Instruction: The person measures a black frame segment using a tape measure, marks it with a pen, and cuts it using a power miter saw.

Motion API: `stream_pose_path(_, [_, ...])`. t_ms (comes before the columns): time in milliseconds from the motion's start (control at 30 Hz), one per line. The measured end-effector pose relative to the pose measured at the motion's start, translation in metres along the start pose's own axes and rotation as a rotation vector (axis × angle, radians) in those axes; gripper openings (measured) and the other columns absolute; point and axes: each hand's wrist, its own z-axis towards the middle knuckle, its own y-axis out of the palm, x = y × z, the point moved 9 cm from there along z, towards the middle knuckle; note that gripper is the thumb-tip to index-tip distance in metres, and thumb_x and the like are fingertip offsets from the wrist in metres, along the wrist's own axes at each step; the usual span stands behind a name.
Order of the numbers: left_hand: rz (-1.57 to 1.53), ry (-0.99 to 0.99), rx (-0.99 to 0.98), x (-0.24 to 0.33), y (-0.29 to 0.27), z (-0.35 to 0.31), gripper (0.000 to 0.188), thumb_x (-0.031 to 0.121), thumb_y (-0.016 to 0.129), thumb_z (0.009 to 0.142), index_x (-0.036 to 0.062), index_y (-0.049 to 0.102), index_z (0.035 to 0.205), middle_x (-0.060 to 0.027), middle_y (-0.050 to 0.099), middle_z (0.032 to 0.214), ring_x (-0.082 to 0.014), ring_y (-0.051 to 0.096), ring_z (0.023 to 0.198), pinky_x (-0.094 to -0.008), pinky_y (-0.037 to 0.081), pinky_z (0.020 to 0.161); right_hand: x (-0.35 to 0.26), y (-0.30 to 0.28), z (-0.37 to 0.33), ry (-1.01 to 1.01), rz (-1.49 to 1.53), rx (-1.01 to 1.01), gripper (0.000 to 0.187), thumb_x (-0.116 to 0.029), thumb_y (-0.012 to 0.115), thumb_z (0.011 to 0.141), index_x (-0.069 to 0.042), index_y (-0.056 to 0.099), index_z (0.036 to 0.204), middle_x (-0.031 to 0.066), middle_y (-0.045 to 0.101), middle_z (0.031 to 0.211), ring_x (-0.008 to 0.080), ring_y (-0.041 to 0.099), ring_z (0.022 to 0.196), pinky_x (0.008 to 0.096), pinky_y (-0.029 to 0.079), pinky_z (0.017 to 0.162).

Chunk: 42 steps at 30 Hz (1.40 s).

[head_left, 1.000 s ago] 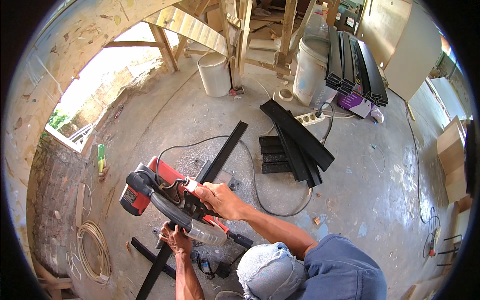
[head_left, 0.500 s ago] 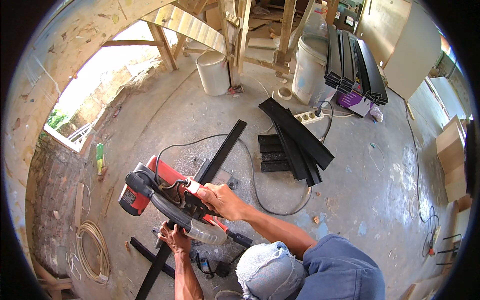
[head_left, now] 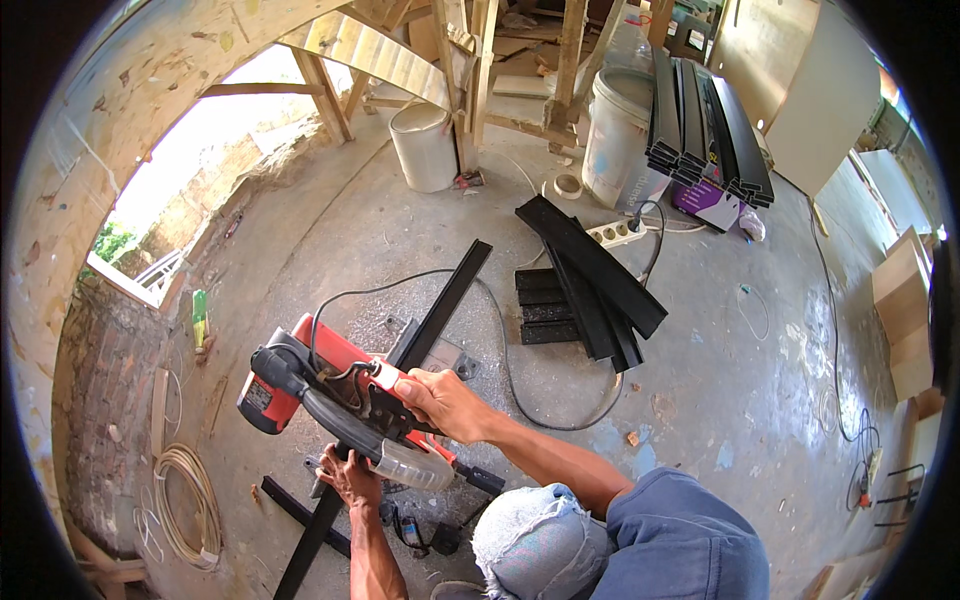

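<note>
A red and black mitre saw stands on the floor in front of me. My right hand is wrapped round its red handle, and the arm reaches in from the lower right. Close beside the curved blade guard, my left hand has its fingers curled over a long black strip. This strip runs diagonally under the saw head and shows again beyond it, towards the lower edge. The saw head hides the blade and the place where it meets the strip. Another short black strip lies crosswise near my left forearm.
Cut black strips lie piled to the right, by a power strip. Buckets and long black profiles on a box stand farther back. A saw cable loops over the dusty floor; coiled hose lies left.
</note>
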Motion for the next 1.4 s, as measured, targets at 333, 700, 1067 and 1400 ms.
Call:
stream_pose_path(333, [-0.009,0.002,-0.004,-0.001,0.003,-0.001,0.031,0.019,0.079,0.067,0.012,0.072,0.096,-0.0174,0.045,0.134,-0.0364,0.04,0.129,-0.0585,0.024,0.107,0.012,0.0,-0.004,0.095,-0.031,-0.041,0.066,-0.06,0.043,0.103,0.003,0.061,0.094,0.0102,0.059,0.067,0.016,0.055,0.062,0.0378,0.047,0.06])
stream_pose_path(700, [-0.011,0.0,-0.001,-0.001,-0.005,0.001,0.031,0.023,0.081,0.067,0.0132,0.071,0.094,-0.0169,0.046,0.136,-0.0377,0.041,0.13,-0.0596,0.024,0.107,0.024,0.001,-0.011,0.049,0.002,-0.06,0.064,-0.058,0.041,0.103,0.003,0.059,0.095,0.0087,0.057,0.065,0.0159,0.055,0.062,0.0362,0.047,0.059])
stream_pose_path(1067, [0.086,0.02,-0.069,0.001,0.019,-0.002,0.044,0.029,0.077,0.068,0.0144,0.075,0.109,-0.0145,0.059,0.135,-0.0373,0.036,0.138,-0.0599,0.024,0.108,-0.027,0.008,0.027,-0.035,-0.03,-0.047,0.069,-0.063,0.037,0.101,0.001,0.06,0.114,0.0168,0.059,0.074,0.0242,0.058,0.065,0.0403,0.048,0.066])
stream_pose_path(1400, [0.183,0.143,0.065,-0.069,0.066,0.007,0.048,0.044,0.074,0.079,0.0101,0.071,0.113,-0.0238,0.061,0.126,-0.041,0.05,0.125,-0.0681,0.036,0.098,-0.095,0.033,0.12,-0.061,-0.192,0.014,0.059,-0.045,0.049,0.101,0.008,0.065,0.081,0.0263,0.065,0.071,0.0374,0.069,0.072,0.0473,0.051,0.067])
